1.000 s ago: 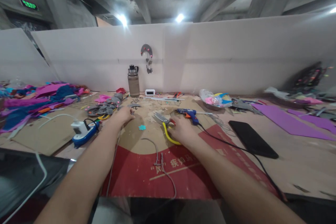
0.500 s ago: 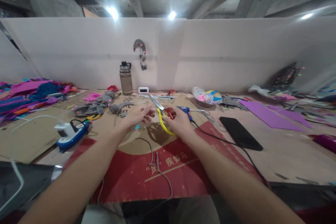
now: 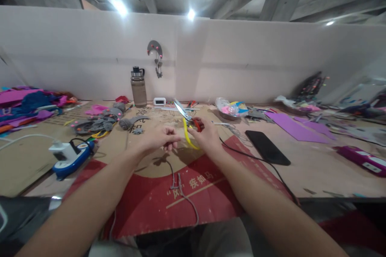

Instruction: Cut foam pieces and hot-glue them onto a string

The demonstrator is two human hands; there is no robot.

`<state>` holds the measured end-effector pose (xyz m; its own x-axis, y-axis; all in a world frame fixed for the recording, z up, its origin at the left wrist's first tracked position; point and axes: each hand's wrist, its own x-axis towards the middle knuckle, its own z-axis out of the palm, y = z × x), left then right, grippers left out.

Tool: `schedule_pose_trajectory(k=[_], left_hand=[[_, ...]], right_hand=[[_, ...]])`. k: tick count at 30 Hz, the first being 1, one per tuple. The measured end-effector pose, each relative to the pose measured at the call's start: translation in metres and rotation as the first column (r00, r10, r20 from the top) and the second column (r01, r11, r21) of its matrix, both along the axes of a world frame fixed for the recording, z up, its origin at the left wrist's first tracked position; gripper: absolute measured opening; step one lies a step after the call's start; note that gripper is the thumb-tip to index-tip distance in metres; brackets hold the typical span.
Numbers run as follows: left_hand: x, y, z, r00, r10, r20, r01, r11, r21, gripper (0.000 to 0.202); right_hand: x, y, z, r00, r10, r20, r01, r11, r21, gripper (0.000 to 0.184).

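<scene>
Head view — grips scissors point(image 3: 184, 113) in right hand point(image 3: 208, 134), curls left hand point(image 3: 163, 137), hold unclear — beyond, bowl point(image 3: 229, 117) of plastic wrapping point(image 3: 223, 105).

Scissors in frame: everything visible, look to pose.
The scissors have shiny, metal-looking blades and handles in yellow and red, likely plastic. The right hand holds them by the handles above the printed cardboard, blades pointing away from the wearer and slightly left. How far the blades are parted is unclear.
</scene>
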<state>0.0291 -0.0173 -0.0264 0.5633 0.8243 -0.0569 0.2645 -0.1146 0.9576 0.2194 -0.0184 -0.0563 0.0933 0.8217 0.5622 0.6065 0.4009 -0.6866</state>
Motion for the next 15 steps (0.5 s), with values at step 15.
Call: schedule_pose_trajectory(k=[15], left_hand=[[-0.011, 0.016, 0.002, 0.968, 0.18, 0.175, -0.176, 0.984, -0.04, 0.037]], right_hand=[[-0.002, 0.001, -0.002, 0.992, 0.04, -0.122, -0.042, 0.999, -0.015, 0.039]])
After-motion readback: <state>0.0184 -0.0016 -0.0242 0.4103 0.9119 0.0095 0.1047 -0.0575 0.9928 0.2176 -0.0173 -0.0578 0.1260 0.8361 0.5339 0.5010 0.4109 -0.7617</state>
